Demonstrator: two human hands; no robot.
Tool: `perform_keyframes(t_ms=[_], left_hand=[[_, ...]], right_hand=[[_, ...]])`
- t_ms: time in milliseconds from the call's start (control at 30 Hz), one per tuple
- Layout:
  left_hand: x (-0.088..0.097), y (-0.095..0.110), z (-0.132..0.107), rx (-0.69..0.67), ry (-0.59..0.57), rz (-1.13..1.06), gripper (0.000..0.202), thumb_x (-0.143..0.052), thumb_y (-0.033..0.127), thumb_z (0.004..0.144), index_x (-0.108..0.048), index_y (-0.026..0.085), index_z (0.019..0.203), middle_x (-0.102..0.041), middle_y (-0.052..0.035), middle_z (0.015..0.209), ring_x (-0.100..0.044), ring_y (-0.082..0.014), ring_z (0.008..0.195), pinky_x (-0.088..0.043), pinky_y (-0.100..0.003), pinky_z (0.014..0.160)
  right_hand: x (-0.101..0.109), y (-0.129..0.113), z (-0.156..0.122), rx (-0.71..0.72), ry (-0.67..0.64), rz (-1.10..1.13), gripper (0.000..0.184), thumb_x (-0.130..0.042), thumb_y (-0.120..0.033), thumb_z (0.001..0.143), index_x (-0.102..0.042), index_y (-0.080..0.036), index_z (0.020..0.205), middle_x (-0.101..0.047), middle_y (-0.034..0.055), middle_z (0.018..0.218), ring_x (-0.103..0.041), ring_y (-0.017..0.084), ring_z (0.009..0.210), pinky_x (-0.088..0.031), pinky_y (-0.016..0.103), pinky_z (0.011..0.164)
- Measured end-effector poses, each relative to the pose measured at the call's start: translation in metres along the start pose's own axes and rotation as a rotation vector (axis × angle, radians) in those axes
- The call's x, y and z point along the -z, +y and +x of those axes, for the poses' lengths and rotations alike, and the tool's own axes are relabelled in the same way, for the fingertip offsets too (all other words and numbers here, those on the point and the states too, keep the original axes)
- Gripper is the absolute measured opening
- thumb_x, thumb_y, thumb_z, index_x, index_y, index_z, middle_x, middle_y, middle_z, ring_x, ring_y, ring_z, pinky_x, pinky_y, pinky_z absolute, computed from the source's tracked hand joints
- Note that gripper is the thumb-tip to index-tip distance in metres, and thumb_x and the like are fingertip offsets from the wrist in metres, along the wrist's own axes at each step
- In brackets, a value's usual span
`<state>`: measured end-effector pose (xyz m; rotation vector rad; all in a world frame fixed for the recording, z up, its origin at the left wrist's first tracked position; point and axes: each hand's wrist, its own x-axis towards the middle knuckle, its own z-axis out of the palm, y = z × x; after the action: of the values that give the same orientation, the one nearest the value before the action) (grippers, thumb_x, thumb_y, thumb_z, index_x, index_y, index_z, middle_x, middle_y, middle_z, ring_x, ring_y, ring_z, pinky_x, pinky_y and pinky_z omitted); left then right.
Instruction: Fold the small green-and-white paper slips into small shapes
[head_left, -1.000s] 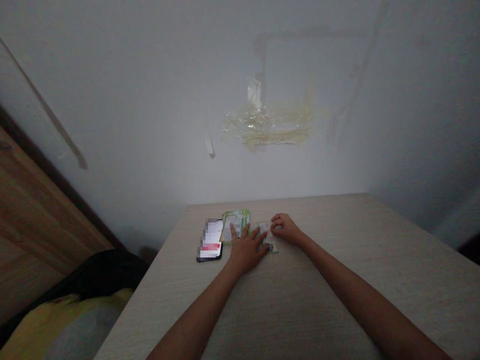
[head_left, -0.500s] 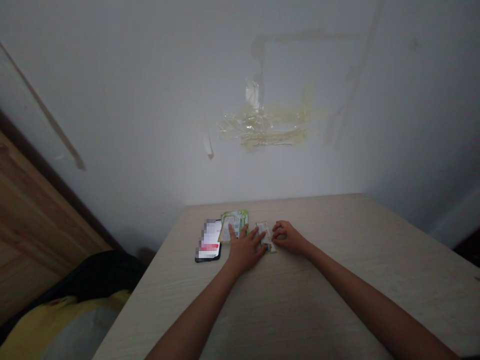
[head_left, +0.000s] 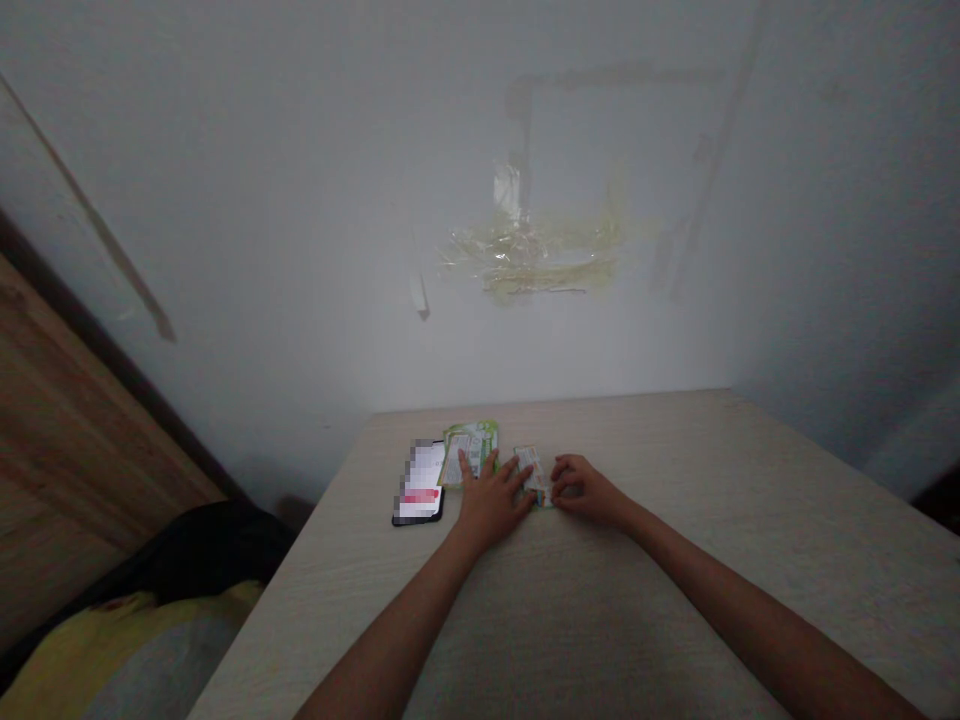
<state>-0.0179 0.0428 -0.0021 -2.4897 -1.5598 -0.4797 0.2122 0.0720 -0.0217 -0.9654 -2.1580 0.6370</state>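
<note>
My left hand (head_left: 491, 497) lies flat on the pale wooden table (head_left: 675, 560) with its fingers spread. Its fingertips press a green and white packet (head_left: 471, 447) and the left side of a small white packet (head_left: 532, 470). My right hand (head_left: 583, 488) is curled at the near right corner of the small packet, its fingertips pinched on the packet's edge. Both forearms reach in from the bottom of the view.
A phone (head_left: 419, 482) with a lit screen lies left of the green packet. A white wall with old tape marks (head_left: 532, 250) rises behind the table. To the left are a wooden panel (head_left: 67, 440) and yellow and dark cloth (head_left: 142, 610) below the table edge.
My right hand has slid toward me along the small packet's right edge, from its far end to its near corner. My left hand has stayed in place.
</note>
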Motion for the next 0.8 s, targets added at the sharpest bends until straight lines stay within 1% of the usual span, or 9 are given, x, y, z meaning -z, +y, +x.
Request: perform_keyframes(t_ms=[267,500,667,800], left_hand=[[0.0,0.0006,-0.0006,0.01,0.012,-0.015,0.044,-0.035,0.06,0.092,-0.048,0.048,0.131,-0.053,0.0048,0.139,-0.034,-0.0337,0.135,0.017,-0.074,0.102],[0.0039,0.0013,-0.0002,0.008,-0.015,-0.018,0.044,-0.034,0.06,0.092,-0.048,0.047,0.132,-0.052,0.0033,0.14,-0.034,-0.0337,0.136,0.015,-0.075,0.102],[0.0039,0.0009,-0.0003,0.005,-0.028,-0.004,0.045,-0.033,0.06,0.092,-0.046,0.048,0.133,-0.051,0.0033,0.141,-0.033,-0.0346,0.136,0.013,-0.076,0.102],[0.0021,0.0002,-0.0005,0.001,-0.018,-0.005,0.045,-0.032,0.06,0.092,-0.046,0.048,0.133,-0.05,0.0033,0.142,-0.033,-0.0343,0.136,0.012,-0.077,0.101]], right_hand=[[0.0025,0.0001,-0.0004,0.007,-0.048,0.033,0.005,-0.076,-0.021,0.07,-0.072,-0.02,0.074,-0.062,0.0085,0.101,-0.05,0.024,0.117,-0.036,0.045,0.104],[0.0038,0.005,-0.0015,-0.011,-0.092,0.061,0.006,-0.076,-0.024,0.069,-0.074,-0.022,0.074,-0.061,0.0078,0.103,-0.049,0.024,0.117,-0.035,0.044,0.105],[0.0027,0.0073,-0.0018,-0.032,-0.066,0.055,0.007,-0.077,-0.025,0.069,-0.074,-0.023,0.075,-0.062,0.0072,0.104,-0.051,0.023,0.115,-0.036,0.043,0.104],[0.0005,0.0061,-0.0009,-0.051,0.007,0.056,0.005,-0.074,-0.026,0.073,-0.073,-0.022,0.074,-0.063,0.0069,0.104,-0.055,0.021,0.107,-0.04,0.039,0.1]])
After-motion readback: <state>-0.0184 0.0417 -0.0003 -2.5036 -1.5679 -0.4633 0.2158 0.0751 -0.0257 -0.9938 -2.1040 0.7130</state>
